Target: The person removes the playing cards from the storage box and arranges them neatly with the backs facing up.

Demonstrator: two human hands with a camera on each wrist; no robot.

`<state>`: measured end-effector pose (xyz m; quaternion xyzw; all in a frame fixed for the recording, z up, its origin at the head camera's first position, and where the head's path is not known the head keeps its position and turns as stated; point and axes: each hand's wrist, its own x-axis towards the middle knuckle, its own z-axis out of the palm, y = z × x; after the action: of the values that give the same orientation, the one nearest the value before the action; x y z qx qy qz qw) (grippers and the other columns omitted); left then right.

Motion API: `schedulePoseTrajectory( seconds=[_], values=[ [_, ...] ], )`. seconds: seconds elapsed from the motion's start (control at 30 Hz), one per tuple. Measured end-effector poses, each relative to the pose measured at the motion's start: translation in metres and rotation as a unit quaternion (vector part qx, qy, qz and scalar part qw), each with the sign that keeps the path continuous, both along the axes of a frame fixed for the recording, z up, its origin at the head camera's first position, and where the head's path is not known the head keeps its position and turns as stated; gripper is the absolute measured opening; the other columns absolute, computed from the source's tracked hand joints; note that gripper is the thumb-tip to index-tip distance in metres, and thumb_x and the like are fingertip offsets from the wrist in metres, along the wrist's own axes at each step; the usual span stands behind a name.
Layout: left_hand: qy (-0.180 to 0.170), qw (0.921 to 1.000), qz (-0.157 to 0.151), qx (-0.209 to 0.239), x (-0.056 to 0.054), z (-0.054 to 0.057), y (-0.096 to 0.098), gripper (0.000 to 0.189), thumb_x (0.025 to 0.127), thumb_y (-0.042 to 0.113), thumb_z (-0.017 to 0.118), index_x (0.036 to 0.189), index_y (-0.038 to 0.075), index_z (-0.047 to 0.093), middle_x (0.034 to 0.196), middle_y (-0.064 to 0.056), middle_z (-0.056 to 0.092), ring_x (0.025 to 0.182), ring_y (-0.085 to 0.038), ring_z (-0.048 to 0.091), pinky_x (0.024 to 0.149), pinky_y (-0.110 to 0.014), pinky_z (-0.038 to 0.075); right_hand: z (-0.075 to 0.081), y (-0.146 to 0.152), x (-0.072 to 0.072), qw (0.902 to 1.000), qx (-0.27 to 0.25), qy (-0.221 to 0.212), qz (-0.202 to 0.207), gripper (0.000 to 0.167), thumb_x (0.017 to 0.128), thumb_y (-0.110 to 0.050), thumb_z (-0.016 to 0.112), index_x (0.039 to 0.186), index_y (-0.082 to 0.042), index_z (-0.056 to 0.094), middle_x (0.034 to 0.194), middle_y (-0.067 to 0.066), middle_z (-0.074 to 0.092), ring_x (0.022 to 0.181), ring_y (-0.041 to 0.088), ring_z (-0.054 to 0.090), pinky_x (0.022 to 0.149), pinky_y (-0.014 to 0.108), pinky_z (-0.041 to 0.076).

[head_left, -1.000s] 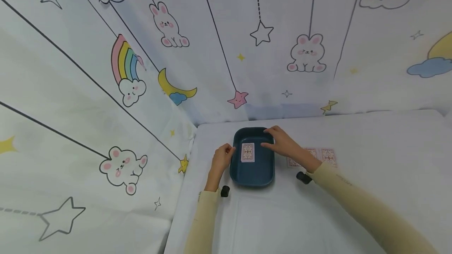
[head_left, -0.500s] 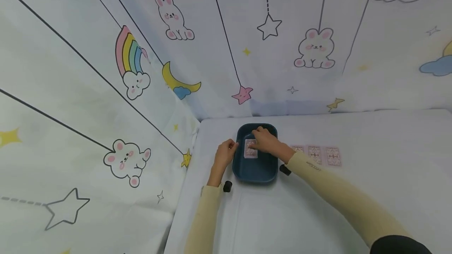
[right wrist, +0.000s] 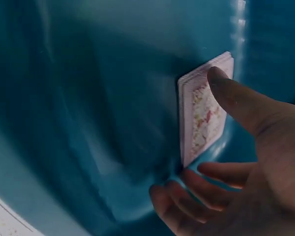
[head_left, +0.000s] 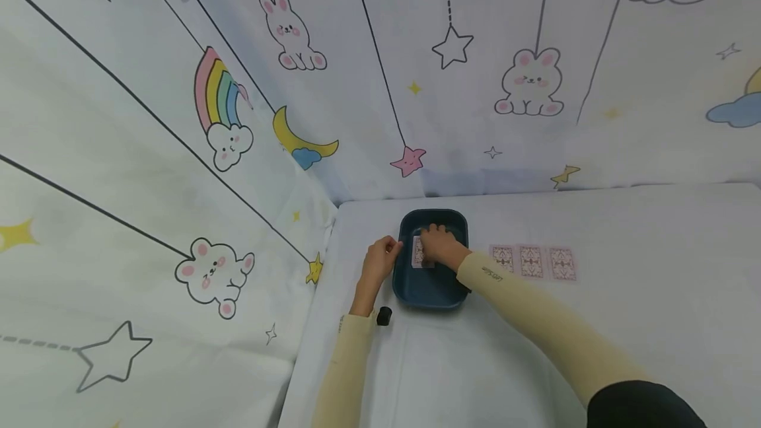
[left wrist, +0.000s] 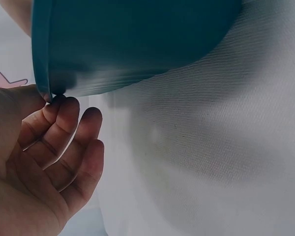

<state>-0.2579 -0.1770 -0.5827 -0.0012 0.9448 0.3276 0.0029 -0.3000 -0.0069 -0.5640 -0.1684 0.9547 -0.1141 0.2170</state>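
**Teal round-cornered rectangular tray (head_left: 431,292) with a white-bordered, red-patterned card stack (right wrist: 204,120) inside**

Head view, at my remote station: I log the tray on a white cloth-covered tabletop (head_left: 654,283), near its back edge. Card stack lies on the tray floor, toward the tray's left side and partly covered by the right hand (head_left: 441,245).

Left hand (head_left: 378,259): at the tray's left rim. From its wrist camera I read a pinch, thumb and fingertips meeting on the rim, the other fingers loosely bent below.

Right hand: reaching into the tray. Its wrist camera shows me the thumb over the face of the stack near one edge, with bent fingers close to the opposite end. I cannot tell whether they grip the cards.

Right of the tray I count three white-bordered, red-patterned cards (head_left: 531,261) in a row, well apart from the stack, narrow gaps between them; thickness unreadable. Both arms wear pale-yellow sleeves (head_left: 535,322). A small black object (head_left: 384,316) sits by the left wrist. Behind, I note a white cloth backdrop (head_left: 357,111) printed with rabbits, stars and a rainbow.
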Motion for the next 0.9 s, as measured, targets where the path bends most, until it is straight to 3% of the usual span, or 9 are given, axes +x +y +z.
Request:
schedulePoseTrajectory(
  seconds=[0.03, 0.2, 0.4, 0.57, 0.67, 0.77, 0.9],
  values=[
    [0.001, 1.0000, -0.002, 0.001, 0.000, 0.000, 0.000, 0.026, 0.102, 0.031, 0.058, 0.092, 0.008, 0.066, 0.081, -0.006, 0.066, 0.064, -0.014, 0.052, 0.057, -0.028, 0.041, -0.008, 0.001, -0.003, 0.9999, 0.006, 0.012, 0.006, 0.076, 0.083, -0.027, 0.083, 0.141, 0.005, 0.047, 0.136, 0.027, 0.048, 0.123, 0.042, 0.048, 0.101, 0.054, 0.046],
    [-0.003, 1.0000, -0.007, 0.004, -0.001, 0.001, 0.001, 0.026, 0.103, 0.031, 0.058, 0.092, 0.008, 0.066, 0.081, -0.006, 0.066, 0.063, -0.014, 0.052, 0.057, -0.028, 0.041, -0.012, 0.001, -0.005, 0.9991, 0.030, 0.024, 0.017, 0.074, 0.082, -0.024, 0.082, 0.139, 0.008, 0.048, 0.133, 0.027, 0.047, 0.118, 0.040, 0.049, 0.098, 0.052, 0.049],
    [-0.010, 0.9999, -0.002, 0.005, -0.002, 0.000, 0.001, 0.027, 0.103, 0.033, 0.058, 0.093, 0.009, 0.066, 0.082, -0.005, 0.066, 0.065, -0.014, 0.052, 0.058, -0.027, 0.041, -0.007, 0.003, -0.001, 0.9988, 0.035, 0.032, 0.011, 0.078, 0.082, -0.026, 0.083, 0.141, 0.009, 0.045, 0.138, 0.029, 0.044, 0.122, 0.041, 0.047, 0.102, 0.053, 0.047],
    [-0.009, 0.9999, -0.002, 0.005, -0.002, 0.000, 0.002, 0.026, 0.103, 0.032, 0.057, 0.093, 0.009, 0.066, 0.082, -0.005, 0.066, 0.065, -0.014, 0.052, 0.058, -0.027, 0.041, -0.008, 0.005, 0.000, 0.9988, 0.018, 0.046, -0.007, 0.089, 0.079, -0.029, 0.086, 0.143, 0.008, 0.036, 0.138, 0.031, 0.044, 0.123, 0.043, 0.047, 0.101, 0.054, 0.047],
    [-0.007, 1.0000, -0.002, 0.005, -0.001, 0.000, 0.002, 0.026, 0.103, 0.031, 0.058, 0.092, 0.009, 0.066, 0.081, -0.005, 0.066, 0.064, -0.014, 0.052, 0.058, -0.027, 0.041, -0.009, 0.006, -0.002, 0.9987, -0.004, 0.047, -0.018, 0.084, 0.082, -0.026, 0.083, 0.142, 0.006, 0.032, 0.134, 0.032, 0.049, 0.122, 0.045, 0.050, 0.099, 0.054, 0.047],
    [-0.006, 1.0000, -0.001, 0.005, -0.001, 0.000, 0.001, 0.025, 0.103, 0.031, 0.058, 0.092, 0.009, 0.066, 0.081, -0.005, 0.066, 0.064, -0.014, 0.052, 0.058, -0.027, 0.041, -0.011, 0.008, -0.006, 0.9983, -0.038, 0.027, -0.034, 0.075, 0.091, -0.019, 0.074, 0.145, 0.006, 0.027, 0.123, 0.029, 0.059, 0.108, 0.040, 0.061, 0.089, 0.050, 0.051],
    [-0.007, 1.0000, 0.001, 0.006, 0.000, 0.001, 0.000, 0.026, 0.103, 0.031, 0.058, 0.093, 0.009, 0.066, 0.081, -0.005, 0.065, 0.064, -0.014, 0.052, 0.058, -0.027, 0.041, -0.010, 0.011, -0.011, 0.9924, -0.100, -0.030, -0.064, 0.072, 0.098, -0.006, 0.055, 0.154, 0.008, 0.012, 0.100, 0.023, 0.067, 0.074, 0.026, 0.064, 0.064, 0.036, 0.048]
  ],
)
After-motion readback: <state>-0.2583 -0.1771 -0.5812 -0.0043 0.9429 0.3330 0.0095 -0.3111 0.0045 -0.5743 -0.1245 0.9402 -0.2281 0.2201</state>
